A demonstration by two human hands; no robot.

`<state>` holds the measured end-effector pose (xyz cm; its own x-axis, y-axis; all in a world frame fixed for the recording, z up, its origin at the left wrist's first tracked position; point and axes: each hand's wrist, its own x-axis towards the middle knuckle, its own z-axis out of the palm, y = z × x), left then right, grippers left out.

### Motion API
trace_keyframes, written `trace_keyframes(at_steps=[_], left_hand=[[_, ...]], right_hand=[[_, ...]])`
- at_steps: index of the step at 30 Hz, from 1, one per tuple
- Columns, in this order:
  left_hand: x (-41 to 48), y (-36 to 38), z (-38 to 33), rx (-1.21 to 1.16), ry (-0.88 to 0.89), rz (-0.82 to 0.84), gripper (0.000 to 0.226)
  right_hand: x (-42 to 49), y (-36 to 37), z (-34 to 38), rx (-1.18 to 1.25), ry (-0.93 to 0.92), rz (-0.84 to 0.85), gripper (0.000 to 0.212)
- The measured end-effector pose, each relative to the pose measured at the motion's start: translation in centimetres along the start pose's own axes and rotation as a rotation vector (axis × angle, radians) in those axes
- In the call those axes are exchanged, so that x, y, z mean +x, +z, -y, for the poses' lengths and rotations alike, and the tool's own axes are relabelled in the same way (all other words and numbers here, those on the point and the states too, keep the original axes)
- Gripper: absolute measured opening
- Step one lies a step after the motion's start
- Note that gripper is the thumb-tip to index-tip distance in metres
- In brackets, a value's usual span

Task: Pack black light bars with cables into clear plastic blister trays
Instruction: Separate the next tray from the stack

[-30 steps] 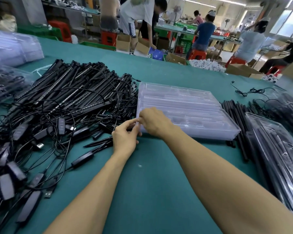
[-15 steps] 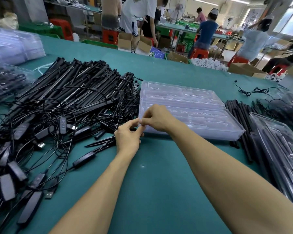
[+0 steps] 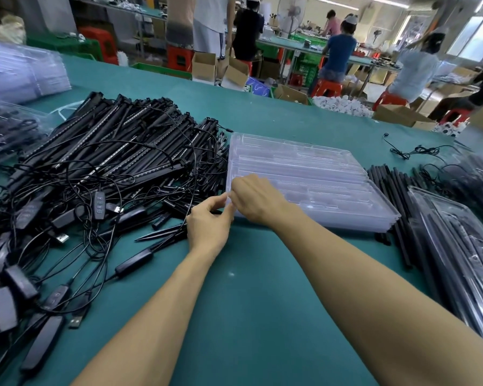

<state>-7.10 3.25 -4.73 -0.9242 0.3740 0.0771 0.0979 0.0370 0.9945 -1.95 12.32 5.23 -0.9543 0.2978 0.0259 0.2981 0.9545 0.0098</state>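
Both hands meet at the near left corner of the stack of clear blister trays (image 3: 318, 174) on the green table (image 3: 248, 316) — the left hand (image 3: 208, 227) pinches its edge and the right hand (image 3: 255, 200) curls over it. A tangled pile of black light bars (image 3: 117, 151) lies just to the left — a filled tray (image 3: 455, 235) lies to the right.

Teal table (image 3: 248, 316), cardboard boxes (image 3: 204, 65), red stools (image 3: 326, 87) (workers (image 3: 339, 51) seated), standing fan (image 3: 292, 12), green crate (image 3: 307, 65)

Tray stack (image 3: 313, 176) corner behind hands (image 3: 255, 200) (image 3: 209, 224); filled tray (image 3: 457, 260) cropped right.
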Motion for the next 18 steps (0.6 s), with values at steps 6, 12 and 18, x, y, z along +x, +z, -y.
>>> trace_keyframes(at_steps=[6, 12, 18], left_hand=[[0.7, 0.4, -0.8, -0.047, -0.117, -0.021, 0.014], [0.2, 0.5, -1.0, 0.031, -0.099, -0.001, 0.002], [1.4, 0.3, -2.1, -0.038, -0.266, 0.007, 0.003]], right_hand=[[0.1, 0.0, -0.4, 0.030, -0.029, -0.023, 0.022], [0.1, 0.2, -0.3, 0.100, 0.001, -0.015, 0.024], [-0.2, -0.3, 0.2, 0.109, 0.036, -0.072, 0.014]])
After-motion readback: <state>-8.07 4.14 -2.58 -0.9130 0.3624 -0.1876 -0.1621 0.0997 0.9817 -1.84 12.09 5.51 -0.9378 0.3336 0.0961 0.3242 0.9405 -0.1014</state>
